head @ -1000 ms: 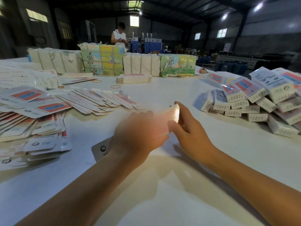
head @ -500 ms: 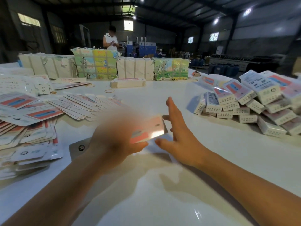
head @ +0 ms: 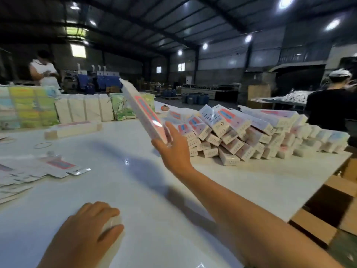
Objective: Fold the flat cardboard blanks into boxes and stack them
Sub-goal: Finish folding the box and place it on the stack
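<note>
Nearest the camera, the left hand [head: 90, 231] is rested on the white surface [head: 146, 190] with its fingers loosely curled over something small and pale that cannot be identified; whether it is truly gripped cannot be told. Further out, the right hand [head: 174, 149] is raised above the surface, and the lower end of a folded box [head: 144, 113] is pinched between thumb and fingers, the box slanting up and away to the left of that hand. The step in hand is judged to be the carrying of this finished box to the pile of boxes [head: 249, 132], which lies just beyond and to the right of the right hand. For this to be done well, the box should be swung over the near slope of the pile, turned to lie along the boxes already there, and lowered before being let go, so that the loose heap is not knocked and the flaps are not sprung open. The box is seen as long, slim and white, with a pink-red panel holding a blue stripe on its broad face and a glossy sheen near the grip. To the left of both hands, flat blanks [head: 29, 171] are spread on the surface, not yet folded.
</note>
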A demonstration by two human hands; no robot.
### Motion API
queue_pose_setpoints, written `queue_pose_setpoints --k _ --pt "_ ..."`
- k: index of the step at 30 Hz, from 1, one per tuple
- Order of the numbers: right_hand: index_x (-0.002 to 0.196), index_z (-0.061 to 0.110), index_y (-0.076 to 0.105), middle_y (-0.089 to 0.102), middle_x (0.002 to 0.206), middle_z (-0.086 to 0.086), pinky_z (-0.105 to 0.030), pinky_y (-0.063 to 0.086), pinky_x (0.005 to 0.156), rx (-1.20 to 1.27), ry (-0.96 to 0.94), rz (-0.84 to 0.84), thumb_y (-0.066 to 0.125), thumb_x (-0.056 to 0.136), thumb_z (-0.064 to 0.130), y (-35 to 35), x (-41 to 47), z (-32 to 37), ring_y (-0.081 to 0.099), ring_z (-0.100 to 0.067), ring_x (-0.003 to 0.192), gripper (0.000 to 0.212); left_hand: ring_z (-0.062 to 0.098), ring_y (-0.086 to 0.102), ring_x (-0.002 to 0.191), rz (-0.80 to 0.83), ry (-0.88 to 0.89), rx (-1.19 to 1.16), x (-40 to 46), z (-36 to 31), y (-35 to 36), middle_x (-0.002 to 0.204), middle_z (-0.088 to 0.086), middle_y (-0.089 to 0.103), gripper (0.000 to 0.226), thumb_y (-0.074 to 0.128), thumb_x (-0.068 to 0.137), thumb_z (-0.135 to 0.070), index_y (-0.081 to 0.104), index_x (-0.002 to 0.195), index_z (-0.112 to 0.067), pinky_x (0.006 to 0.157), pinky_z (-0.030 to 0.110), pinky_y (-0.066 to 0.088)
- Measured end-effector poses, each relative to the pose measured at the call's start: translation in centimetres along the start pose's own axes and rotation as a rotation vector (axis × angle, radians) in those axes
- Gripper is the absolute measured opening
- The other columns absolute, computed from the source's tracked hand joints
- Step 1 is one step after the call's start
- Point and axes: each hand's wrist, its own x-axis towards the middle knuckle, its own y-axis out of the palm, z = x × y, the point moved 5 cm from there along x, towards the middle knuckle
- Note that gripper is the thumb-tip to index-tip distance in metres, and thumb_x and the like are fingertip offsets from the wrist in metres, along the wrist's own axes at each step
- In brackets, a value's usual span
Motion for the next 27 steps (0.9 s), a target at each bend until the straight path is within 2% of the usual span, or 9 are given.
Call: queue_pose_setpoints --k 3,6,10,12,14,17,21,23,27 --pt "0.123 0.024 0.053 0.054 0.094 0.01 -0.02 0.053 0.055 -0.091 -0.023 -0.283 0.063 0.086 0.03 -6.7 6.2 -0.5 0.057 -0.011 0.082 0.038 0.011 0.044 0.077 0.037 -0.03 -0.074 0.2 0.8 0.4 0.104 -0.017 0.045 0.042 0.039 0.063 -0.055 0.048 0.1 -0.038 0.058 0.041 0.051" --pt "0.124 0.029 0.05 0.044 0.107 -0.002 -0.02 0.043 0.066 -0.545 0.072 -0.38 0.056 0.091 0.031 -13.7 11.1 -2.9 0.043 -0.022 0.101 0.034 0.014 0.042 0.078 0.106 0.026 -0.032 0.6 0.3 0.2 0.102 -0.01 0.044 0.024 0.041 0.064 -0.051 0.062 0.069 -0.04 0.047 0.034 0.048" --pt "0.122 0.023 0.056 0.044 0.121 -0.014 -0.043 0.038 0.087 -1.023 0.263 -0.264 0.045 0.092 0.025 -18.1 11.4 -7.9 0.038 -0.033 0.113 0.033 0.01 0.041 0.074 0.15 0.078 -0.004 0.8 0.0 0.2 0.092 -0.01 0.045 0.028 0.042 0.063 -0.05 0.066 0.069 -0.036 0.039 0.022 0.042" --pt "0.12 0.023 0.056 0.044 0.126 -0.014 -0.047 0.036 0.094 -1.209 0.293 -0.119 0.042 0.094 0.034 -17.6 10.2 -9.7 0.036 -0.034 0.117 0.032 0.007 0.045 0.072 0.2 0.077 -0.025 0.8 0.2 0.4 0.082 -0.019 0.052 0.033 0.042 0.063 -0.049 0.069 0.068 -0.032 0.044 0.014 0.035" --pt "0.124 0.027 0.053 0.041 0.135 -0.015 -0.052 0.034 0.1 -1.281 0.29 -0.025 0.035 0.096 0.044 -16.9 9.5 -10.4 0.034 -0.035 0.124 0.038 0.001 0.054 0.073 0.259 0.041 0.005 0.6 0.2 0.6 0.082 -0.02 0.059 0.039 0.036 0.066 -0.053 0.068 0.075 -0.034 0.053 0.016 0.036" --pt "0.128 0.023 0.054 0.034 0.145 -0.015 -0.054 0.026 0.105 -1.18 0.167 -0.092 0.037 0.097 0.038 -15.6 10.3 -7.9 0.027 -0.035 0.132 0.038 0.0 0.047 0.102 0.288 -0.106 -0.006 0.0 0.8 0.7 0.107 -0.026 0.049 0.054 0.023 0.071 -0.063 0.059 0.106 -0.043 0.079 0.019 0.033" --pt "0.111 0.01 0.067 0.054 0.128 -0.019 -0.054 0.039 0.095 -0.788 -0.111 -0.162 0.048 0.093 0.021 -10.9 10.3 -1.3 0.045 -0.04 0.114 0.028 0.002 0.037 0.11 0.298 -0.152 0.023 -0.7 1.2 1.2 0.118 -0.023 0.044 0.033 0.04 0.091 -0.049 0.052 0.12 -0.039 0.09 0.019 0.028" --pt "0.096 0.004 0.07 0.065 0.113 -0.018 -0.05 0.049 0.081 -0.604 -0.154 -0.014 0.051 0.091 0.014 -6.6 7.8 1.1 0.058 -0.038 0.094 0.022 0.006 0.036 0.111 0.333 -0.173 0.034 -0.8 1.2 1.3 0.119 -0.019 0.045 0.033 0.041 0.091 -0.046 0.051 0.121 -0.036 0.093 0.023 0.028" --pt "0.09 0.013 0.074 0.071 0.098 -0.014 -0.039 0.047 0.076 -0.534 -0.097 0.456 0.058 0.091 0.014 2.8 -1.4 0.5 0.063 -0.035 0.088 0.017 0.015 0.036 0.115 0.393 -0.209 0.039 -0.7 1.3 1.3 0.125 -0.007 0.047 0.036 0.043 0.092 -0.042 0.054 0.124 -0.029 0.096 0.032 0.029"
